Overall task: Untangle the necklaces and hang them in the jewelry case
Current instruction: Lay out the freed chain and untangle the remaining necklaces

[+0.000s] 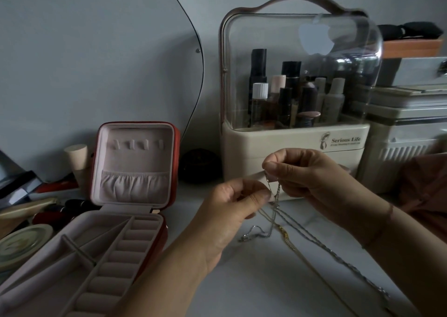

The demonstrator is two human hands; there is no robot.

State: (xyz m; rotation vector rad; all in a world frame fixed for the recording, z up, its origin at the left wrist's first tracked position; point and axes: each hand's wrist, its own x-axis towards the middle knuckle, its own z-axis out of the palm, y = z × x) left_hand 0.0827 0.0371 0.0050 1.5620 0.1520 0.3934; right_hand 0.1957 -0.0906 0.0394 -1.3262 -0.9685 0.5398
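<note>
Thumb and forefinger of my right hand (312, 183) pinch the top of a thin silver necklace (274, 210), held up in front of the cosmetics organizer (297, 142). My left hand (229, 210), just below and beside it, pinches the same strand between thumb and forefinger, its other fingers curled in. The chain hangs down to the white tabletop (254, 287), where its loose end lies crossed with a gold necklace (287, 238) and a twisted silver chain (343, 260) running under my right wrist. The jewelry case (108, 249) sits open to the left, apart from the tangle, its lid (135, 166) upright with a row of hooks (137, 143) near the top.
</note>
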